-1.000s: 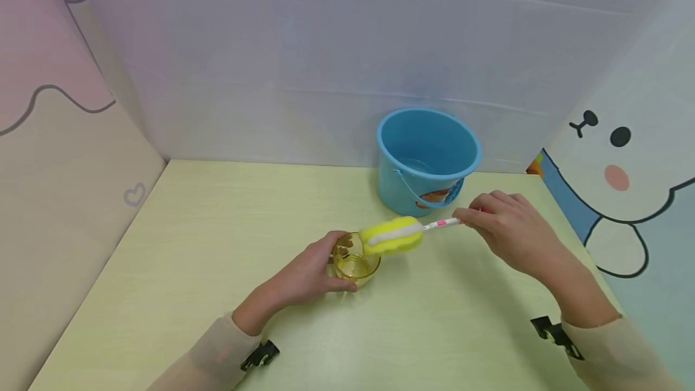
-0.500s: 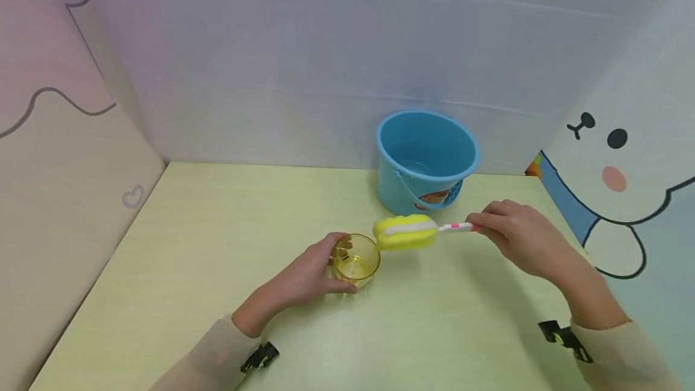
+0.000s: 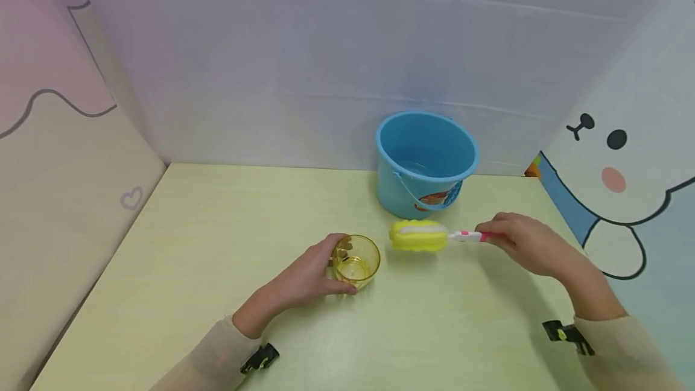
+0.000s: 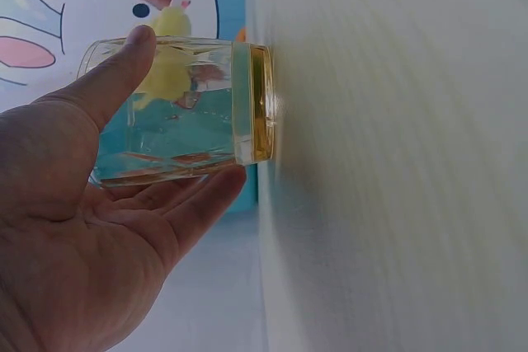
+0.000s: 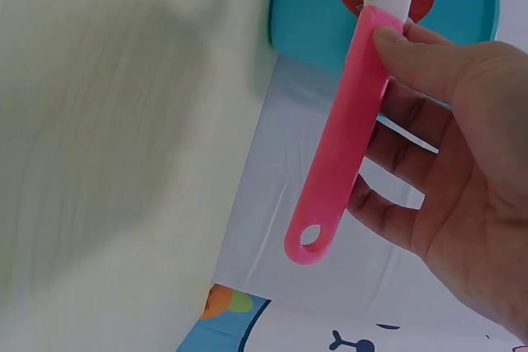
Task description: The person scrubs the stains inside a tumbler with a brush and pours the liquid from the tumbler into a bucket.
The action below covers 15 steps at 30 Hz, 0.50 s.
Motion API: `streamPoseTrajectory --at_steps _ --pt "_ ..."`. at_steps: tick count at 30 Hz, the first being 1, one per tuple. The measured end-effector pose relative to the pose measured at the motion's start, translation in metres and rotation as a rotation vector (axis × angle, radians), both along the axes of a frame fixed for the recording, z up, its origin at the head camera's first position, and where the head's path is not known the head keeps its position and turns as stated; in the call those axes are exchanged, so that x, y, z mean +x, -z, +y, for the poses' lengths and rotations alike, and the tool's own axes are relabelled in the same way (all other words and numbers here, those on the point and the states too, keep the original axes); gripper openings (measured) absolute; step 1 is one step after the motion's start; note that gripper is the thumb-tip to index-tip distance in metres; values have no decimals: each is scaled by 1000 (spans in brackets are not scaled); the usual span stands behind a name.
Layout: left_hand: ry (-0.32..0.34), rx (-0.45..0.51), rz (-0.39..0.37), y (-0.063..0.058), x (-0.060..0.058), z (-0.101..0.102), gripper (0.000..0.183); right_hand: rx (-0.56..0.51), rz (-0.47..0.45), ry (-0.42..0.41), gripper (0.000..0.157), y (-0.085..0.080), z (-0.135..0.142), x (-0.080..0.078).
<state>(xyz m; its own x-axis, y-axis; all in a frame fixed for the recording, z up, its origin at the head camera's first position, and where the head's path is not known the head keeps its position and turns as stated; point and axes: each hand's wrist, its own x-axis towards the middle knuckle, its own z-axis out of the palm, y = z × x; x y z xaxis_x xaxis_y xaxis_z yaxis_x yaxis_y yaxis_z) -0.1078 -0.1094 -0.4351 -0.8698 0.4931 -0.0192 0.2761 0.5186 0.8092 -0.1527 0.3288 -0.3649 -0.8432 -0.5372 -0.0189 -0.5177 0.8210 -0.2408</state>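
Note:
My left hand (image 3: 306,273) holds an amber glass cup (image 3: 355,265) upright on the table, thumb on one side and fingers round the other. In the left wrist view the glass (image 4: 181,113) is see-through, with its thick base at the tabletop. My right hand (image 3: 529,245) grips a sponge cup brush (image 3: 419,236) by its handle, above the table. Its yellow and white sponge head points left, to the right of the cup and apart from it. The right wrist view shows the pink handle (image 5: 342,138) pinched between thumb and fingers, its holed end sticking out.
A blue bucket (image 3: 396,189) with a lowered handle stands at the back, just behind the sponge head. The pale table (image 3: 244,210) meets a white wall sheet (image 3: 271,125) behind and cartoon-printed panels (image 3: 646,210) at the sides.
The right hand has drawn the brush rightward, and its sponge head has gone from over the cup's rim to beside it. The left hand and the cup have stayed in place.

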Motion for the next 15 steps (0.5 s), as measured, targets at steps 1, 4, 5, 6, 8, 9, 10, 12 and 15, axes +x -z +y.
streamPoseTrajectory --at_steps 1,4,5,6,8,9,10,12,15 --pt "0 1 -1 0 0 0 95 -3 -16 7 29 2 1 -1" --pt "-1 2 -1 0 0 0 95 -18 -48 14 28 8 5 -4" --pt "0 2 0 0 -1 0 95 -23 -57 13 27 10 7 -5" --pt "0 2 0 1 -1 0 95 -27 -63 15 27 12 8 -6" --pt "0 1 0 1 -1 0 95 -33 -77 13 26 16 9 -8" --pt "-1 1 0 1 -1 0 95 -35 -84 9 25 18 10 -9" --pt "-1 1 0 1 -1 0 96 -36 -90 9 25 20 10 -10" --pt "-2 2 -2 0 0 0 95 -38 -106 6 24 23 11 -12" --pt "-3 3 -2 0 0 0 95 -35 -135 -1 23 27 10 -15"
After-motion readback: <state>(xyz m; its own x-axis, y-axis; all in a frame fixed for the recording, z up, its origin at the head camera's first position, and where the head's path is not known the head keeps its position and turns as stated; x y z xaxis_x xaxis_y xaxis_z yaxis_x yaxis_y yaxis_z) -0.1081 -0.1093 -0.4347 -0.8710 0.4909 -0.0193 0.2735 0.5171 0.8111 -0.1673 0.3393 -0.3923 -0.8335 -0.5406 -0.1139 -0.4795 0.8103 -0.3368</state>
